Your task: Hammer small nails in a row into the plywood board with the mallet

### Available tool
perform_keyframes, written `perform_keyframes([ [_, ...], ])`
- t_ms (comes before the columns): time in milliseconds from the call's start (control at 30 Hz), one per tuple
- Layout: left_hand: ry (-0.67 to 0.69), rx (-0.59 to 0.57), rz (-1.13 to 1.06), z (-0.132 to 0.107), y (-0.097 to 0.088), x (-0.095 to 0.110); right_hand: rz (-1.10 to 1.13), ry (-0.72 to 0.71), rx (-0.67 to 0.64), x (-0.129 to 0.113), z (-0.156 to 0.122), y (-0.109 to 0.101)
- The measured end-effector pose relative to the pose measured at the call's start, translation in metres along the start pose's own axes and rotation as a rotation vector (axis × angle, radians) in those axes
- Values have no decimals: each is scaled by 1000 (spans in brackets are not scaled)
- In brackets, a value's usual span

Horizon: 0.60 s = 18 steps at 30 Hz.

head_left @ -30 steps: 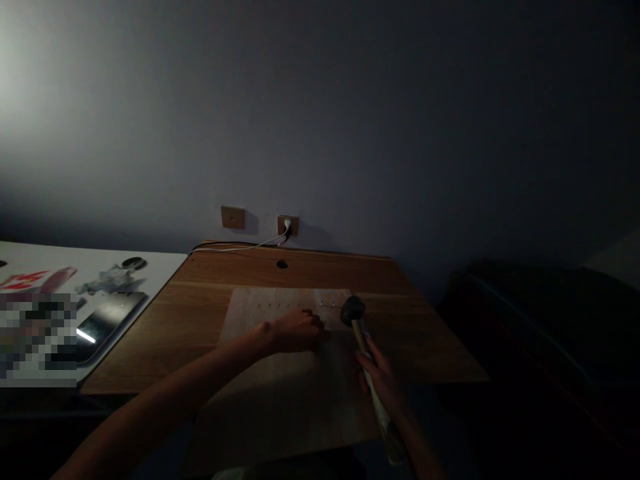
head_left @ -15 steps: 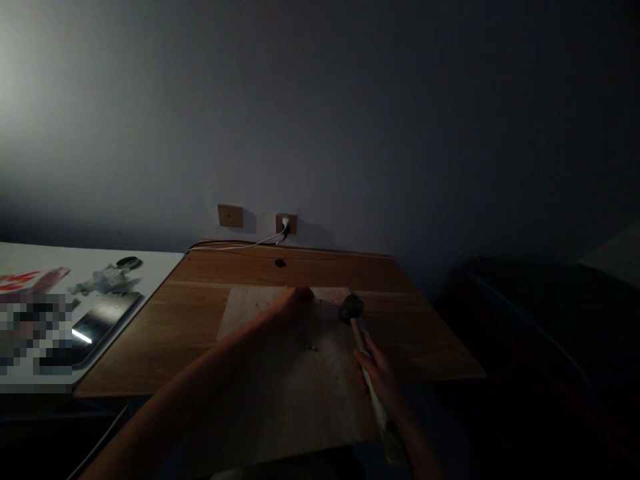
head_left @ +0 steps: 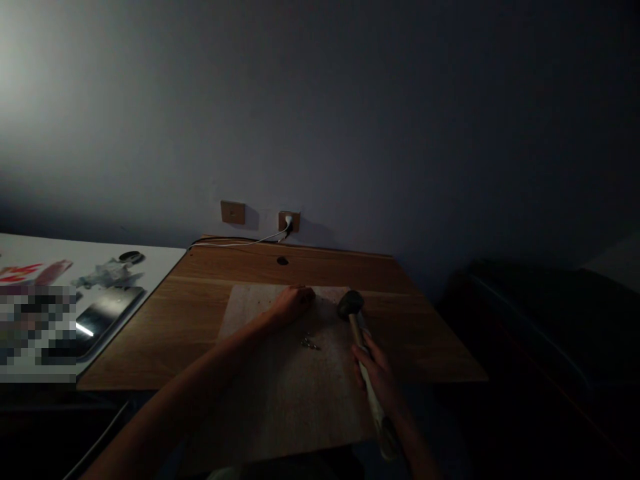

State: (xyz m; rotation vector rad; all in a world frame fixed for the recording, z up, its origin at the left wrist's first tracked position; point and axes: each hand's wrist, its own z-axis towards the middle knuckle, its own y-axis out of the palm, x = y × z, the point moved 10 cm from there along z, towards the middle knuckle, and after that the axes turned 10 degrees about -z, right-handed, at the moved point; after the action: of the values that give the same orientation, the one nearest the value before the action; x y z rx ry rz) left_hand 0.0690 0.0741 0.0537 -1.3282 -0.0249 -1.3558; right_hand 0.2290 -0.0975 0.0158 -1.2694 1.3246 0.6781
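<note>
A pale wooden board [head_left: 280, 393] lies on a brown wooden desk [head_left: 200, 313]. My left hand [head_left: 293, 302] reaches to the board's far edge, fingers pinched together over something too small to make out. My right hand [head_left: 377, 377] grips the light handle of a mallet [head_left: 356, 327], whose dark head hovers by the board's far right corner. A few small nails [head_left: 310, 343] lie loose on the board between my two hands. The room is very dim.
A white table [head_left: 150, 257] adjoins the desk on the left, carrying a dark phone [head_left: 103, 319] and small clutter. Two wall plates sit behind the desk; a white cable [head_left: 240, 244] runs from the right one. Dark furniture [head_left: 540, 313] stands to the right.
My left hand moved from the board's middle up to its far edge, uncovering the loose nails. The mallet and my right hand stayed almost in place.
</note>
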Motion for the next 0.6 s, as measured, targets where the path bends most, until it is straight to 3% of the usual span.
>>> perform_keyframes([
  [300,-113,46,-149,0,3,-19,-44,-117,-156,-47,12,52],
  [600,-94,76,-109,1,2,-22,-105,-145,-155,-50,16,68],
])
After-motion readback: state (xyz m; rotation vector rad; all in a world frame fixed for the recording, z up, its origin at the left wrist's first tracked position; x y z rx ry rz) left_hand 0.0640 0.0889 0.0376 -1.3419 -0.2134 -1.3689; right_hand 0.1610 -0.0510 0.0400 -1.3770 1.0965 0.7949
